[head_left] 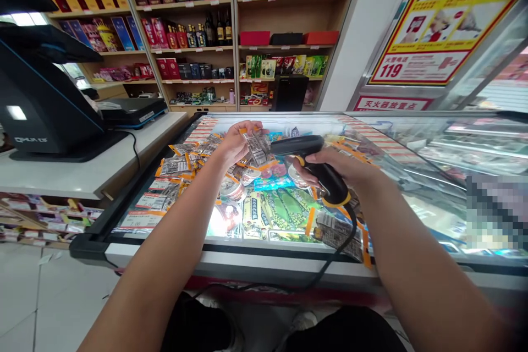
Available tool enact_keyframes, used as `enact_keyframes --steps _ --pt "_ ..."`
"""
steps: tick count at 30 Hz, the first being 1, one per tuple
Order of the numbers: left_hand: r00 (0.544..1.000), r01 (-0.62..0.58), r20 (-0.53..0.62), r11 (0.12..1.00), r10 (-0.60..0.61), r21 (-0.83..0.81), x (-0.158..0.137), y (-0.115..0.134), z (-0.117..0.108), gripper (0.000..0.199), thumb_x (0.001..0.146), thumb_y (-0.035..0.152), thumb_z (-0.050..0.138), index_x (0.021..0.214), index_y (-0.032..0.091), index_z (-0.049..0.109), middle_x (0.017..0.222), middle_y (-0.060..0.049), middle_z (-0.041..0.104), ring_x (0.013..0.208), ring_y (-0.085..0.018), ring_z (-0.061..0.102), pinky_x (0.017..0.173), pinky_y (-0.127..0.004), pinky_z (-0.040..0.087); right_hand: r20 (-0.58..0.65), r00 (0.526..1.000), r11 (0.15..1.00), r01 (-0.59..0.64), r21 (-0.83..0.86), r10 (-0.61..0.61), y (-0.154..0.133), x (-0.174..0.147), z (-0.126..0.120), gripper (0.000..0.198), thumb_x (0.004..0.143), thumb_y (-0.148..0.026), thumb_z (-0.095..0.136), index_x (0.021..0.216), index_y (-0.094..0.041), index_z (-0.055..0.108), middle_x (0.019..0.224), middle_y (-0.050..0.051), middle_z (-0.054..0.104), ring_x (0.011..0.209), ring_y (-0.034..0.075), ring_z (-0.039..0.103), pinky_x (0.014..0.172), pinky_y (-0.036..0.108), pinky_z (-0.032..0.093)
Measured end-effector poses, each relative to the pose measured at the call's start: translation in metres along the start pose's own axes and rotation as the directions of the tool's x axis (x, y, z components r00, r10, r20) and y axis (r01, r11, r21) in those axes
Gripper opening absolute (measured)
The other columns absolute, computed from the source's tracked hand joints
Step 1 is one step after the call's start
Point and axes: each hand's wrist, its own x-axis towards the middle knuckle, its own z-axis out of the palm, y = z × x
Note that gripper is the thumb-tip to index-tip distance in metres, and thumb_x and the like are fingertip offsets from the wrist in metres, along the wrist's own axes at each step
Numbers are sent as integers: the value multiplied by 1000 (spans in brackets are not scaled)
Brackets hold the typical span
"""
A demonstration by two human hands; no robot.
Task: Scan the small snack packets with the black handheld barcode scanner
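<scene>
Over the glass top of a chest freezer (289, 256), my left hand (237, 146) pinches a small snack packet (258, 148) with orange edges and a printed dark back. My right hand (336, 165) is wrapped round the grip of a black barcode scanner (330, 176). The scanner's head points left at the packet, a short gap away. More orange-edged packets (177, 165) lie in a heap to the left of my left hand. Another packet (338, 234) rests on the glass near the front edge, below the scanner, with the scanner's cable crossing it.
Frozen goods in green wrappers (284, 206) show through the glass. At the left, a counter (160, 132) bears a black checkout terminal (45, 99) and a scale (132, 110). Shelves (235, 49) of boxes and bottles stand behind. The scanner cable (325, 267) hangs along the freezer front.
</scene>
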Motion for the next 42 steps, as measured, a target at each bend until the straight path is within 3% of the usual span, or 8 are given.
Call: enact_keyframes --steps 8,20,27,29,32,36,39,42 --pt "998 58 -17 960 -55 274 -4 6 -2 31 82 17 72 78 21 42 107 -4 70 106 -20 72 86 -34 57 -57 998 999 12 30 -11 -2 3 11 35 85 -52 64 85 -18 66 63 3 55 56 16 44 57 31 40" --pt "981 37 171 952 -93 302 -5 -2 -2 29 71 12 74 76 20 47 105 -4 68 90 -13 65 80 -29 49 -131 991 999 25 26 -22 -5 5 19 34 86 -51 63 77 -19 66 61 3 55 55 16 45 55 30 40" --pt "998 63 0 887 -71 457 0 7 0 19 79 16 62 77 23 44 81 -2 58 69 -14 57 68 -30 46 -213 977 996 14 85 5 -6 7 18 32 81 -52 66 78 -20 63 60 3 54 52 16 43 50 29 40" --pt "992 95 -127 715 -10 693 1 13 -3 12 80 13 54 77 23 48 73 -2 55 66 -16 54 67 -32 45 -273 962 991 41 125 -6 -6 8 16 30 80 -51 66 78 -21 63 59 2 52 52 16 43 48 28 38" --pt "975 169 -189 164 118 972 -1 19 -10 14 82 10 53 78 22 58 79 -9 63 81 -26 61 78 -40 46 -360 933 974 87 208 -7 -5 11 12 28 79 -48 67 83 -21 64 60 0 51 53 15 44 48 27 37" --pt "986 168 -162 -402 50 900 -11 17 -12 26 85 7 52 98 19 71 111 -19 68 112 -38 59 95 -54 43 -445 895 949 131 287 11 -2 15 4 26 79 -46 67 87 -21 63 62 -1 52 53 15 45 49 28 37" --pt "995 96 -89 -522 38 847 -14 7 -3 36 87 9 49 113 19 71 127 -21 63 124 -40 52 99 -56 41 -492 870 923 177 343 16 -3 17 1 25 78 -45 66 84 -21 60 63 -2 50 53 14 44 50 28 38" --pt "998 64 -61 -475 22 878 -6 -9 15 37 90 13 47 120 18 67 127 -20 64 125 -38 53 101 -54 41 -523 851 892 197 408 52 -6 18 2 23 78 -43 65 82 -21 59 62 -2 48 53 14 43 50 27 40"
